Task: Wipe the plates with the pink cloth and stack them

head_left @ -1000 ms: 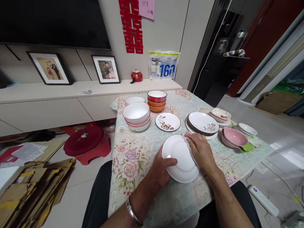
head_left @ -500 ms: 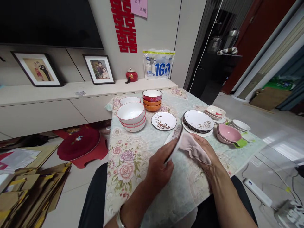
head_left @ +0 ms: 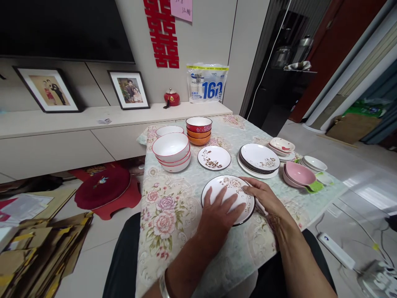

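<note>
A white plate [head_left: 217,186] with a dark rim and a brown flower pattern faces up near the middle of the table. Across its lower part lies my left hand [head_left: 217,215], fingers spread flat on the surface. My right hand [head_left: 263,194] grips the plate's right edge, thumb on top. Beneath that hand a bit of pale pink cloth [head_left: 261,207] shows; most of it is hidden. Just beyond is a similar flowered plate [head_left: 214,156]. A stack of dark-rimmed plates [head_left: 257,155] stands to its right.
White bowls with red rims [head_left: 171,149] are stacked at left, orange and red bowls [head_left: 199,134] behind. Pink bowls [head_left: 299,174] and small white bowls [head_left: 314,163] stand at right. The flowered tablecloth [head_left: 173,207] covers the table; a red stool [head_left: 104,190] is left of it.
The plate has gone from tilted on edge to facing up. My left hand has let go of its rim and spread over its face; the pink cloth is now mostly hidden.
</note>
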Available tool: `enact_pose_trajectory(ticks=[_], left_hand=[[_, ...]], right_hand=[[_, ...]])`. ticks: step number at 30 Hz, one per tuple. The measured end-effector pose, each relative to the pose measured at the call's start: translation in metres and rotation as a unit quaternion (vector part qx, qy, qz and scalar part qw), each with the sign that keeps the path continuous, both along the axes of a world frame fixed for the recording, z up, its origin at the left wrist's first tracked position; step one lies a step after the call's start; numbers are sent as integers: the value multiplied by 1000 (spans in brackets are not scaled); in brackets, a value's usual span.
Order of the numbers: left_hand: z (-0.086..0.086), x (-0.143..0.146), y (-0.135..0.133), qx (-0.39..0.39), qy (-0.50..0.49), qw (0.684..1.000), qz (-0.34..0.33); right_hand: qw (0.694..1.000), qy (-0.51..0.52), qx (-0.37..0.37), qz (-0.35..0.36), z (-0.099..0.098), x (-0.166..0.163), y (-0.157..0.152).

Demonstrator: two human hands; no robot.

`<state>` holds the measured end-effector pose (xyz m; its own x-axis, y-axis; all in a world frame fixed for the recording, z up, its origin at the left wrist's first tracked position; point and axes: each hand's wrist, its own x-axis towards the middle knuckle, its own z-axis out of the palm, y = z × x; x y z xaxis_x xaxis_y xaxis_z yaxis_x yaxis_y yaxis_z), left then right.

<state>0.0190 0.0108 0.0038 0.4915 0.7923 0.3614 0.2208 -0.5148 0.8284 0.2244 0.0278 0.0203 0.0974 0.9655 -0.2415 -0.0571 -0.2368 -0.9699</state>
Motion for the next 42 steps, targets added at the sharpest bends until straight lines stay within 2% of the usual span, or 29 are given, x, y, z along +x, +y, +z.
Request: enact_pose_trajectory(ticks=[3, 5, 6, 8, 9, 11, 13, 14, 18, 20, 24, 26, 28, 31, 34, 39, 42], left_hand=[[-3, 0, 1, -25, -21, 995, 97], [-1, -1, 3, -92, -111, 975, 168], [1, -1, 5, -140, -177, 954, 198], [7, -2, 9, -257, -315, 886, 225], [10, -3, 11, -333, -364, 840, 227], [16, -3, 15, -457, -422, 763, 175], [19, -3, 17, -525, -443, 722, 88], [20, -3, 17, -539, -444, 712, 70], [13, 0, 12, -523, -425, 734, 83], [9, 0, 11, -511, -426, 741, 93], [4, 1, 12, -506, -415, 746, 124], [4, 2, 13, -512, -407, 745, 131], [5, 3, 14, -514, -403, 747, 128], [8, 4, 13, -510, -402, 751, 117], [12, 4, 12, -508, -401, 755, 107], [13, 6, 11, -500, -402, 763, 84], [11, 5, 10, -497, -398, 767, 81]], right_hand=[[999, 30, -10, -25, -1, 0, 1], [997, 47, -14, -60, 1, 1, 1], [995, 56, -15, -79, 2, 2, 1], [992, 68, -20, -109, 4, 4, 1], [991, 71, -22, -115, 5, 5, 0], [991, 71, -22, -109, 6, 5, -1], [994, 67, -19, -86, 6, 4, -1], [995, 63, -16, -70, 6, 3, -1], [999, 20, 1, -29, 2, 3, 0], [997, -38, 25, -65, -3, 6, 1], [972, -135, 107, -161, -7, 12, 2], [963, -153, 157, -154, -5, 12, 0], [952, -201, 203, -112, -1, 9, -2], [917, -313, 246, -5, 1, 3, -5], [870, -421, 244, 74, -5, -5, -4], [777, -601, 185, 6, -17, -33, 3], [752, -614, 233, 50, -16, -54, 4]])
